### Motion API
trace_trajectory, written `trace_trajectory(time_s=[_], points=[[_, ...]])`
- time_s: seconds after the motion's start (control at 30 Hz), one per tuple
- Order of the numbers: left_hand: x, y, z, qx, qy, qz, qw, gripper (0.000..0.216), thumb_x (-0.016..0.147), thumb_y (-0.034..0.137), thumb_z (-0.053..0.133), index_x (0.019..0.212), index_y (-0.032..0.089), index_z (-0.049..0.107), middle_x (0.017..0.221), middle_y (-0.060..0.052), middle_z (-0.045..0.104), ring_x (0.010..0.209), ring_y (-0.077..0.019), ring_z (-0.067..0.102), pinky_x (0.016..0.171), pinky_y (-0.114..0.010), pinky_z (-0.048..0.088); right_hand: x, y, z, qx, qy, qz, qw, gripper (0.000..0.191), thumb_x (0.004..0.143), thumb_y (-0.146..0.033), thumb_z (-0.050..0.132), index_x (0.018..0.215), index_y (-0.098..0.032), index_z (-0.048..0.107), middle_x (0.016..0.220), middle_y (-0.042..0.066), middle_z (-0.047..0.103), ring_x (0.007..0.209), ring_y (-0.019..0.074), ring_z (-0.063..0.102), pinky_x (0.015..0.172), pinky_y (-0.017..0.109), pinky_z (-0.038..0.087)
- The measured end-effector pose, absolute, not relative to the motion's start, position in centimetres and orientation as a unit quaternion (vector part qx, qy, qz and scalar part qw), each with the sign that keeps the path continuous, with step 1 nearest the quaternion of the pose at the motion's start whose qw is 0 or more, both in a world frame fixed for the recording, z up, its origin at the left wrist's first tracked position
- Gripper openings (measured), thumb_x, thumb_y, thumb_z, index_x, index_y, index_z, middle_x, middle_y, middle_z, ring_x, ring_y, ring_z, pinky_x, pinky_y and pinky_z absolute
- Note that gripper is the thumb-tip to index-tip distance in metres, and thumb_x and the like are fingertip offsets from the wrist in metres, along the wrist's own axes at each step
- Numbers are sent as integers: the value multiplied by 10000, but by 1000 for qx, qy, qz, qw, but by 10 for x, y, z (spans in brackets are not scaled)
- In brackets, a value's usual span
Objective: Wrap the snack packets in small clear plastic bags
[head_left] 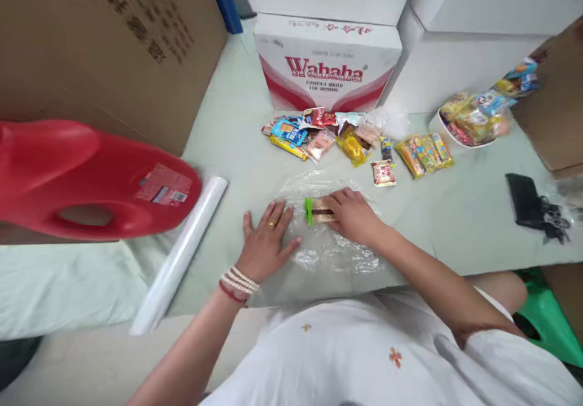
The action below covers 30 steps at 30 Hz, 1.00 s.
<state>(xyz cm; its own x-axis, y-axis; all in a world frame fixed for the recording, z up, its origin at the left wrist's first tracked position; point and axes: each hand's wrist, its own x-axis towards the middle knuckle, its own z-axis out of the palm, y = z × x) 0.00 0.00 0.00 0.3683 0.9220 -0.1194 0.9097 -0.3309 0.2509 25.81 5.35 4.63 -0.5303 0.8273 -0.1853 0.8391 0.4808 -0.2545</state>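
Note:
My left hand [265,247] lies flat with its fingers spread, at the left edge of a sheet of clear plastic film [334,257]. It wears a ring and beaded bracelets. On the film is a small wrapped snack packet [319,211] with a bright green end and a brown and tan body. My right hand [354,216] grips this packet from the right, fingers curled over it and hiding its right part. Beyond the film lies a pile of wrapped snacks [319,135]. A single red and cream packet [383,174] sits nearer to my right hand.
A roll of film [182,254] lies at the left beside a big red jug [113,187] and a cardboard box [104,47]. A white Wahaha carton [328,68] stands behind. Rightward are yellow snack packs [424,154], a filled white tub [464,140] and a black pouch [523,199].

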Motion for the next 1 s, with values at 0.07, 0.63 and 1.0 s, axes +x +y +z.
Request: trace_trajectory(time_s=[0.07,0.63,1.0], points=[[0,-1,-1,812,567,19,137,652,1037,508,393,1628,240,328,1713,-147,268,1581,-351,278,1198,-790,44,265,54,55,484,856,-178,4,466,918,-311,697,1351,-174,597,1302,143,640,1169,326,518,959,431,409],[-40,-24,9,894,344,211,193,589,934,212,534,1511,263,426,1597,-156,495,1505,-285,439,1280,-590,193,318,-11,37,353,882,-247,-190,524,982,-444,652,1418,-189,515,1402,189,556,1290,313,513,1078,507,466],[-36,31,17,771,484,236,340,281,1003,422,514,899,223,682,883,-35,752,856,-204,688,839,-349,517,333,-4,34,413,819,-310,-252,196,1051,-278,492,1049,-229,682,963,77,725,902,207,649,841,345,521]])
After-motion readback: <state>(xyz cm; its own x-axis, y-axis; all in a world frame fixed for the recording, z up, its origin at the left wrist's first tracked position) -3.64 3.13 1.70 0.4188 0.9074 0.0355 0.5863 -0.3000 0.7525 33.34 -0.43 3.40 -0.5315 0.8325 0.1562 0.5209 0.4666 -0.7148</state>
